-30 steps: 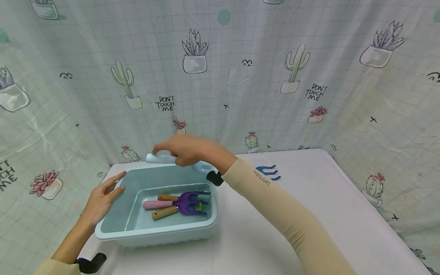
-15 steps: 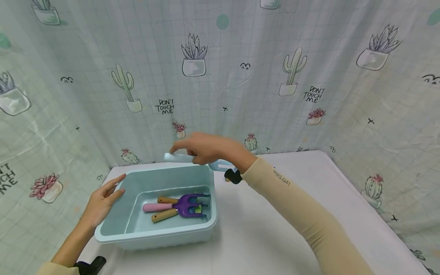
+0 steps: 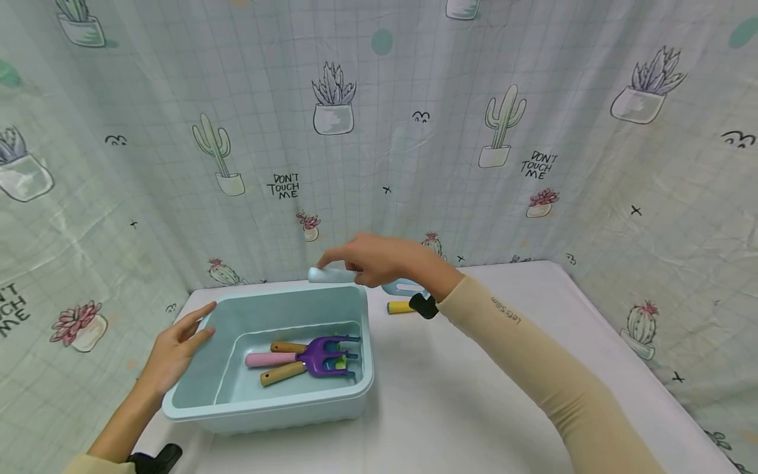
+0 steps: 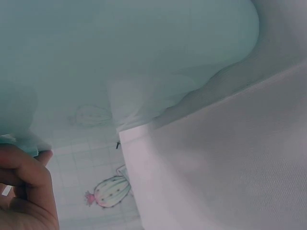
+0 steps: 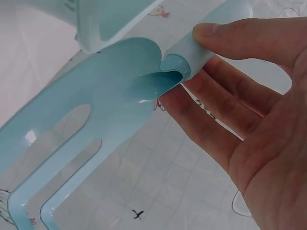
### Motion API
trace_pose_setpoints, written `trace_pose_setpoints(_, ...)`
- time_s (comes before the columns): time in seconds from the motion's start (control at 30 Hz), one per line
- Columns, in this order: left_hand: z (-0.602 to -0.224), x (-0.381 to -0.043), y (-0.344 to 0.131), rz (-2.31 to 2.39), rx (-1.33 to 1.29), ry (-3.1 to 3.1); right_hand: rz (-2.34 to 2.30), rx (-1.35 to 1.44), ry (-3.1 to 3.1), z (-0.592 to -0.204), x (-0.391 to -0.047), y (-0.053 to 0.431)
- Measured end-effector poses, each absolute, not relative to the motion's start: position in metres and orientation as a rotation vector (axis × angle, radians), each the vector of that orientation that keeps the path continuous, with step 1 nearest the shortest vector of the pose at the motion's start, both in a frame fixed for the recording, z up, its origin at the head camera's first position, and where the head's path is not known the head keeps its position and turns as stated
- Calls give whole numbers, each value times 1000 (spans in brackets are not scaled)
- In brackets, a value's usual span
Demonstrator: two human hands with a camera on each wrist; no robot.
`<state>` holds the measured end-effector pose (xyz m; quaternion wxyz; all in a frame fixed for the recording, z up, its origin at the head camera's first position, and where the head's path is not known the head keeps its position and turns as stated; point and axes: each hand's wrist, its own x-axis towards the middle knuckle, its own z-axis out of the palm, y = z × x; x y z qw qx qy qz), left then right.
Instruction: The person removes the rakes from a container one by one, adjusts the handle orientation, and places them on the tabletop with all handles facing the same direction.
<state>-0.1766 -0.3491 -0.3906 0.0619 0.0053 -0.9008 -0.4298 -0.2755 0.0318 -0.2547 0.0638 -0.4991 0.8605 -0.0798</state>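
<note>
My right hand [image 3: 379,258] holds a light blue plastic hand fork [image 5: 110,91] by its handle, above and beyond the back right corner of the pale blue tub [image 3: 266,405]. In the right wrist view, the thumb presses one side of the handle and fingers support the other; the tines point down-left. At the tub's left end, my left hand [image 3: 173,349] grips the rim, with bent fingers showing in the left wrist view. Inside the tub lie a purple hand fork [image 3: 322,357] with a pink handle and wooden-handled tools [image 3: 283,372], their heads partly hidden beneath it.
A yellow handle [image 3: 399,307] lies on the white-covered table [image 3: 450,395] right of the tub, partly hidden by the right wrist. A cactus-print curtain [image 3: 367,158] hangs around the back and sides of the table.
My right hand has moved right with the light blue fork, from over the tub to past its back right corner. The yellow handle has come into view. The left hand stays at the rim.
</note>
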Motion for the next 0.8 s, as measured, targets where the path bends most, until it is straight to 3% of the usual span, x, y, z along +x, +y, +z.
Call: trace_pose_setpoints(0.8, -392, -178, -349, -1306, 45, -2737, -234, -1366, 2665, -267, -272, 69)
